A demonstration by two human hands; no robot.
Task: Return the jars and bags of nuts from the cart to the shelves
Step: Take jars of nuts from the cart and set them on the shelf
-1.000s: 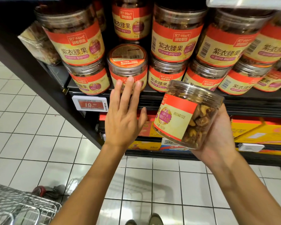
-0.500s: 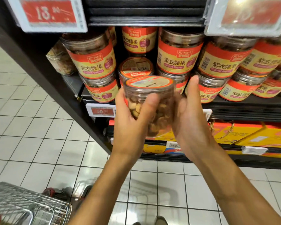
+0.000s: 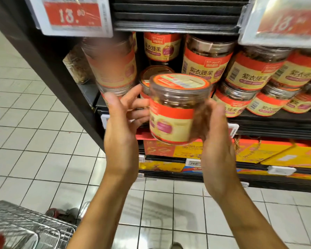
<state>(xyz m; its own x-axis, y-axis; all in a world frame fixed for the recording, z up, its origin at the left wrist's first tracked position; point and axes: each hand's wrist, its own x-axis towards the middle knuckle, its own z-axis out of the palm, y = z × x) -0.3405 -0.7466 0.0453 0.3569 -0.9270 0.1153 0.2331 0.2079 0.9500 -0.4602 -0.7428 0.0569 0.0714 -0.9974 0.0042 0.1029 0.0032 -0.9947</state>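
Jar (image 3: 176, 112) of nuts held just in front of the shelf (image 3: 276, 123), not set down yet. Right hand (image 3: 217, 141) curled round its right side; left hand (image 3: 120, 126) fingers spread, fairly straight, touching its left side. Matching stocked jars (image 3: 205, 63) behind. Cart (image 3: 25, 229) contents too blurred, remaining work unclear

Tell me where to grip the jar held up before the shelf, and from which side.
Grip the jar on its labelled round wall, below the lid, from left and right at once. It is lid up, wide and smooth, so squeezing across the wall probably holds best.
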